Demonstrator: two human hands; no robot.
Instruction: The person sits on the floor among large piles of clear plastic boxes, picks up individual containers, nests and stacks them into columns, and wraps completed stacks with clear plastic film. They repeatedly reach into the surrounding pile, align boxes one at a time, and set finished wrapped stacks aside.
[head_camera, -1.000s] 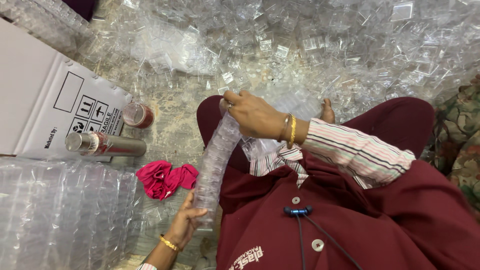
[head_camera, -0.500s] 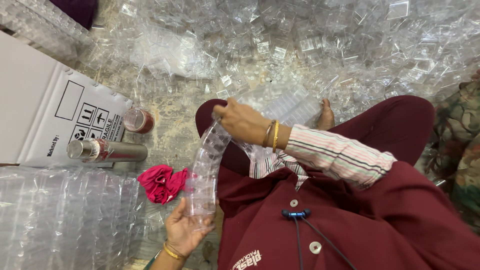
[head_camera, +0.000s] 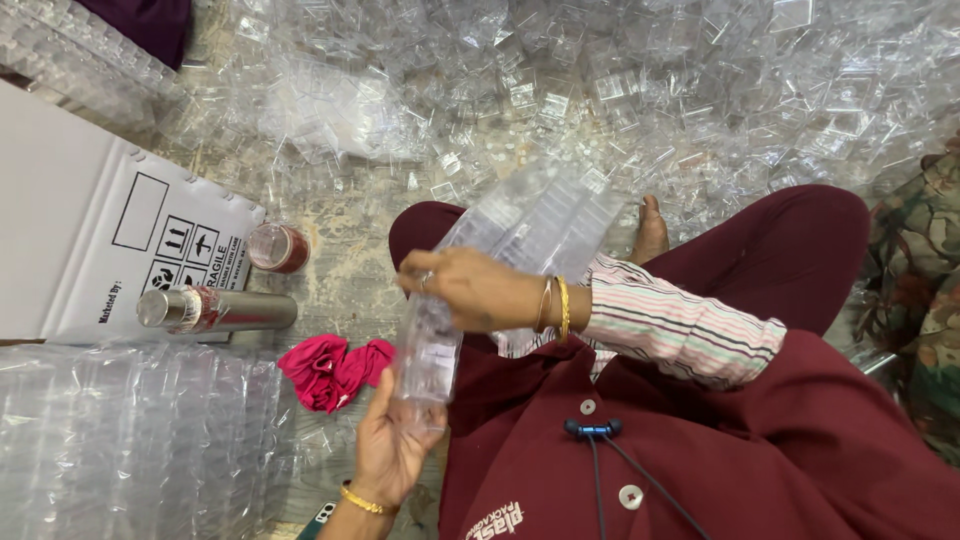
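At the centre of the frame, a stack of clear plastic containers runs upright between both hands. The left hand, lower centre, cups the stack's bottom end with fingers curled round it. The right hand closes its grip on the stack's upper part, fingers pinching the clear plastic. To the left lie a crumpled pink cloth, a steel bottle on its side and a white cardboard box. Loose clear containers cover the floor across the top of the frame.

Bright even light, glare on clear plastic, soft shadows, slight blur
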